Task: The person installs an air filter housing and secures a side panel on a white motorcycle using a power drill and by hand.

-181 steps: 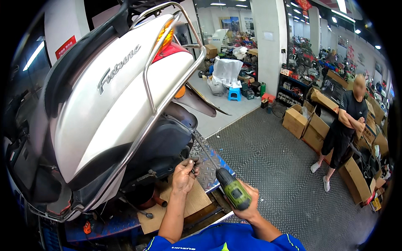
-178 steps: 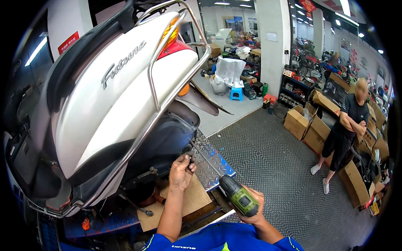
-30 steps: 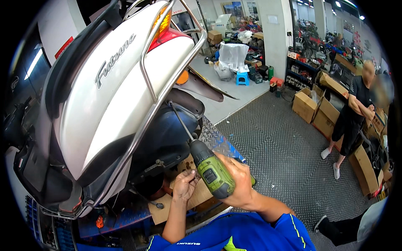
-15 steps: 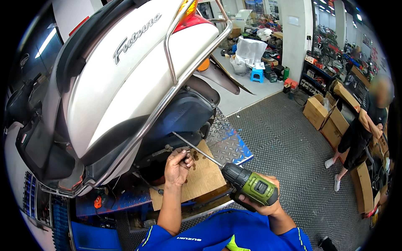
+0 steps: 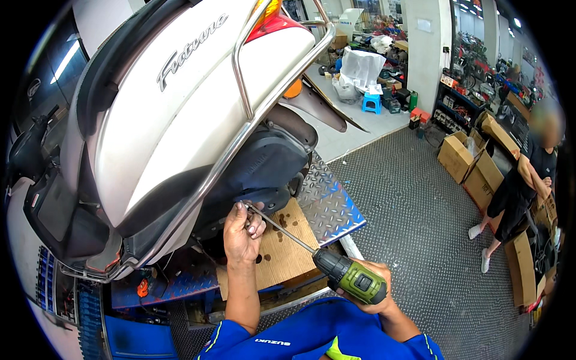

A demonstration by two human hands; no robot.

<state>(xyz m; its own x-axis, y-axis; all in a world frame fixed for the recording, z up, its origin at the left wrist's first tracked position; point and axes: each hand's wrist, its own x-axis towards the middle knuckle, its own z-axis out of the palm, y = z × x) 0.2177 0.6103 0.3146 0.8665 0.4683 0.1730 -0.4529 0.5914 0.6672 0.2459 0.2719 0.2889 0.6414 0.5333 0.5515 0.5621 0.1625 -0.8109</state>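
In the head view my right hand [image 5: 378, 285] grips a green and black cordless drill [image 5: 348, 276], whose long metal bit [image 5: 284, 230] runs up to the left toward the dark lower cover [image 5: 258, 162] of a white scooter [image 5: 162, 132]. My left hand [image 5: 243, 237] is curled at the bit's far end, just below the cover, with thumb and fingers closed around small metal pieces that I cannot make out. The bit's tip is partly hidden by those fingers. A chrome rail [image 5: 210, 186] runs along the scooter's side above my left hand.
The scooter is on a tread-plate lift [image 5: 333, 207], with stained cardboard [image 5: 285, 264] and an orange tool [image 5: 142, 288] on it. A person [image 5: 528, 180] with folded arms stands at the right beside cardboard boxes [image 5: 456, 156]. A blue stool [image 5: 371, 103] and piled goods are behind.
The drill has swung down from higher on the cover, its bit end now at my left hand. My left hand has risen. A second person at the lower right has left the view.
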